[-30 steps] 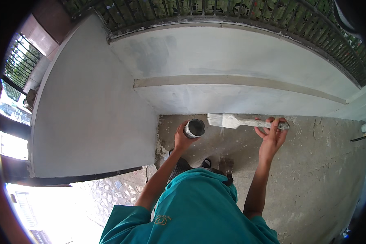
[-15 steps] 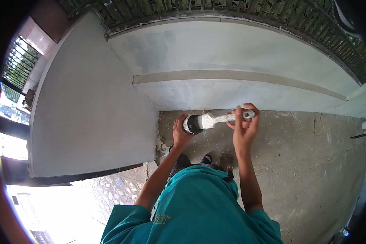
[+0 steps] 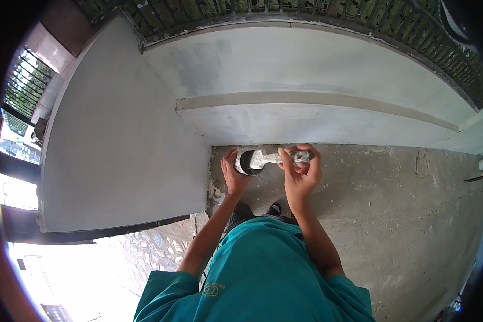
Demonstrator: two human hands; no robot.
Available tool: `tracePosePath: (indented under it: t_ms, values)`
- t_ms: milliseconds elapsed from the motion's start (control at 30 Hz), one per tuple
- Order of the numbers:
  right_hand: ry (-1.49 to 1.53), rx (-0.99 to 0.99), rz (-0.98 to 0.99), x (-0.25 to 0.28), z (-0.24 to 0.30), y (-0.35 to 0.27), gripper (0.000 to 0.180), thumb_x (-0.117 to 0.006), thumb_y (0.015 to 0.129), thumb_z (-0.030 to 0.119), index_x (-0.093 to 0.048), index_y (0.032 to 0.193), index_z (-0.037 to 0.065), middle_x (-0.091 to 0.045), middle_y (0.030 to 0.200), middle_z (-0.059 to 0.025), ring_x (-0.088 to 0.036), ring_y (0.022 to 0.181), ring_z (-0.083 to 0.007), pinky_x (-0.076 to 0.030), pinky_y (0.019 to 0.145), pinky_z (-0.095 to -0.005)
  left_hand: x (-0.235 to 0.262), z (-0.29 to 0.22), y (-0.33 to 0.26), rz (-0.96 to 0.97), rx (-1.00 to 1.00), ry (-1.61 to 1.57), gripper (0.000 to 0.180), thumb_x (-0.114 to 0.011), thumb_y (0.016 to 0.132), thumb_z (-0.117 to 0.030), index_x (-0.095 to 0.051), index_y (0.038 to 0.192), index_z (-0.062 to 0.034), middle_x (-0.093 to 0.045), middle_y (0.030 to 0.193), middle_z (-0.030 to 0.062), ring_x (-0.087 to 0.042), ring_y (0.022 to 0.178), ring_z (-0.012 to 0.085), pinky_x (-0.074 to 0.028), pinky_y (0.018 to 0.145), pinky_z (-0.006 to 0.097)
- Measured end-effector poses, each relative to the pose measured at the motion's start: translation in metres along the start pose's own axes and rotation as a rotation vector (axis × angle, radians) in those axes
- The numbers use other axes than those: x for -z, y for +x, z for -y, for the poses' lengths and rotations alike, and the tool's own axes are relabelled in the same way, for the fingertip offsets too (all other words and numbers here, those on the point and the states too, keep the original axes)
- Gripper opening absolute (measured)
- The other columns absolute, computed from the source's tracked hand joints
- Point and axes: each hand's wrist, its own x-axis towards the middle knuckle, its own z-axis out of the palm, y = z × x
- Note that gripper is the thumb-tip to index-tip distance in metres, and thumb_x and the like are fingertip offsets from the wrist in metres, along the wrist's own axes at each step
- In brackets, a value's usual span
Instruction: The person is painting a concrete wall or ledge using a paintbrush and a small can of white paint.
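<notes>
My left hand point(image 3: 233, 174) is wrapped round the far-left side of a small round cup point(image 3: 247, 168) with a white-smeared wall and a dark inside. A paintbrush point(image 3: 258, 159) caked with white paint lies across the cup's mouth, its wide head over the opening. Whether the bristles touch the rim or dip inside, I cannot tell. My right hand point(image 3: 302, 180) pinches the brush's handle near its end, with thumb and fingers closed around it. What the cup holds is hidden.
A low white wall point(image 3: 316, 129) with a ledge runs ahead, topped by a metal railing point(image 3: 316, 11). Another white wall point(image 3: 123, 139) stands on the left. Concrete floor point(image 3: 397, 214) with pale specks spreads to the right. A dark rod point(image 3: 476, 178) sticks out at the far right.
My right hand has moved left with the paintbrush, bringing its head farther over the cup. My left hand and the cup have shifted slightly left.
</notes>
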Motion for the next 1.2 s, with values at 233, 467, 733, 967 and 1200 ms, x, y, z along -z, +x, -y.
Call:
tracePosePath:
  t_ms: [233,467,733,967,1200]
  values:
    - [-0.041,0.145,0.007,0.012,0.002,-0.006,0.039,-0.081,0.072,0.003,-0.052,0.098,0.002,-0.065,0.084,-0.0096,-0.068,0.077,-0.0165,-0.057,0.057,-0.0221,-0.002,-0.003,0.005,-0.173,-0.036,-0.059,0.079,-0.087,0.057,-0.016,-0.043,0.123,-0.0053,-0.051,0.124,0.0163,-0.050,0.111,0.0361,-0.040,0.093,0.045]
    - [-0.086,0.463,0.057,0.015,-0.005,-0.017,0.050,-0.083,0.066,-0.002,-0.047,0.100,0.002,-0.060,0.086,-0.0125,-0.064,0.080,-0.0166,-0.063,0.067,-0.0349,-0.006,-0.005,0.012,-0.228,-0.075,-0.100,0.079,-0.086,0.060,-0.015,-0.042,0.126,-0.0067,-0.051,0.124,0.0175,-0.049,0.111,0.0371,-0.041,0.093,0.046]
    - [-0.157,0.602,0.055,0.006,-0.012,-0.023,0.056,-0.088,0.063,0.010,-0.046,0.100,0.005,-0.063,0.079,-0.0109,-0.067,0.070,-0.0199,-0.062,0.061,-0.0319,-0.010,-0.001,0.008,-0.225,-0.052,-0.151,0.082,-0.085,0.060,-0.016,-0.040,0.128,-0.0078,-0.050,0.125,0.0177,-0.050,0.112,0.0372,-0.043,0.091,0.046]
    - [-0.179,0.564,0.056,0.005,-0.022,-0.026,0.055,-0.089,0.063,0.012,-0.047,0.098,0.005,-0.064,0.076,-0.0102,-0.069,0.072,-0.0214,-0.061,0.059,-0.0309,-0.004,-0.011,0.015,-0.200,-0.158,-0.110,0.079,-0.084,0.062,-0.016,-0.041,0.128,-0.0094,-0.050,0.125,0.0179,-0.050,0.112,0.0373,-0.043,0.091,0.046]
    - [-0.133,0.578,0.062,0.012,-0.013,-0.025,0.053,-0.087,0.065,0.010,-0.046,0.100,0.005,-0.063,0.079,-0.0110,-0.068,0.070,-0.0206,-0.062,0.061,-0.0323,-0.006,-0.013,0.016,-0.212,-0.141,-0.119,0.081,-0.085,0.060,-0.015,-0.041,0.128,-0.0093,-0.050,0.125,0.0183,-0.050,0.112,0.0372,-0.043,0.092,0.046]
